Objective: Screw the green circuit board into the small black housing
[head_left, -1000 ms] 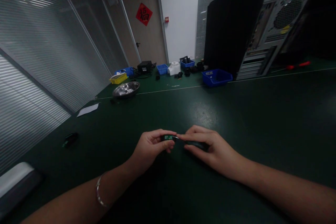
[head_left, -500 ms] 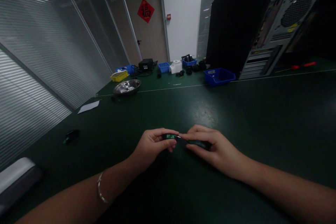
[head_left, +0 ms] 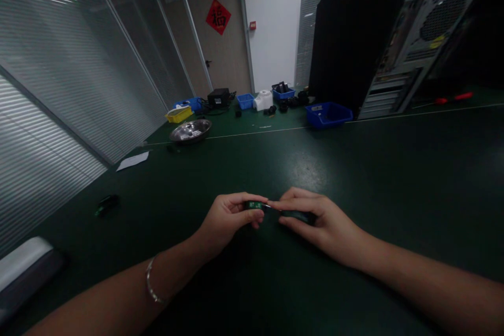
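Note:
My left hand (head_left: 230,216) is closed, pinching a small green circuit board (head_left: 255,205) with pale marks between thumb and fingers. Dark material borders the board, and its far end is hidden in the grip. To the right, my right hand (head_left: 315,220) wraps around a dark-handled tool with a thin metal tip (head_left: 299,216). Its index finger stretches along the tool toward the board. The bright metal tip meets the board's right end, though exact contact is too small to tell. Both hands are low over the green tabletop (head_left: 252,168).
A small dark part (head_left: 106,203) lies at left, near a grey-and-white object (head_left: 29,262). Farther back are a paper sheet (head_left: 133,160), a metal bowl (head_left: 190,132) and a blue bin (head_left: 328,115). A computer case (head_left: 346,42) and a red-handled tool (head_left: 452,98) stand at right.
Almost nothing differs. Both hands keep the same grip and place, and the view has shifted very slightly.

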### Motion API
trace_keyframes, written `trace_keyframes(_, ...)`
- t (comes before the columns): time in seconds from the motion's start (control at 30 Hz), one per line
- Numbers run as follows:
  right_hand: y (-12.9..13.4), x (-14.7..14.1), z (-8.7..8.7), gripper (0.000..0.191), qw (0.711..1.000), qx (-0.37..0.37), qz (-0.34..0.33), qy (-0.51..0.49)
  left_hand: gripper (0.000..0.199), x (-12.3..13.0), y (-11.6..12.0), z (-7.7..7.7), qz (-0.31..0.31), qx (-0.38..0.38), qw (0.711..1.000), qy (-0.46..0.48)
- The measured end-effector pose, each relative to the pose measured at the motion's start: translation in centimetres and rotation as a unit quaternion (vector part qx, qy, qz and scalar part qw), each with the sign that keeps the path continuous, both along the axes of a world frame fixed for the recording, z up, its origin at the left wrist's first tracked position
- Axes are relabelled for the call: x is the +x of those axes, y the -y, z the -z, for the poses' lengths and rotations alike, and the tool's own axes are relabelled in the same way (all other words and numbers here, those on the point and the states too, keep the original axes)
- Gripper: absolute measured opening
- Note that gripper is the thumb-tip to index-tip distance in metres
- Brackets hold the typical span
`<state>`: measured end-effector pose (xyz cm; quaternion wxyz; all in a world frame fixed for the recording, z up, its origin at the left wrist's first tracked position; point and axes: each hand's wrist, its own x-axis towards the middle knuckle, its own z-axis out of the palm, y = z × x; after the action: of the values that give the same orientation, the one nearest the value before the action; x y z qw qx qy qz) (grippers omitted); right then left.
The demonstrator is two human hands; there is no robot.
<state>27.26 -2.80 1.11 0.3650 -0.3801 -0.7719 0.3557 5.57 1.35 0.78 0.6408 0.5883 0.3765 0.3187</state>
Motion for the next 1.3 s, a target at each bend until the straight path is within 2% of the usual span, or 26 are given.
trace_keyframes(0.27,-0.08,-0.06,0.07,0.031,1.000,-0.009,0.000,-0.015,0.027,-0.02,-0.03,0.25,0.003,-0.009,1.000,0.011)
trace_keyframes(0.67,0.09,-0.07,-0.10,0.033,1.000,-0.008,0.005,-0.012,0.025,0.23,0.23,-0.54,-0.023,-0.012,1.000,0.003)
trace_keyframes(1.3,0.06,-0.07,-0.07,0.034,1.000,-0.009,-0.001,-0.012,0.025,-0.10,-0.05,0.33,0.004,-0.008,0.999,0.034)
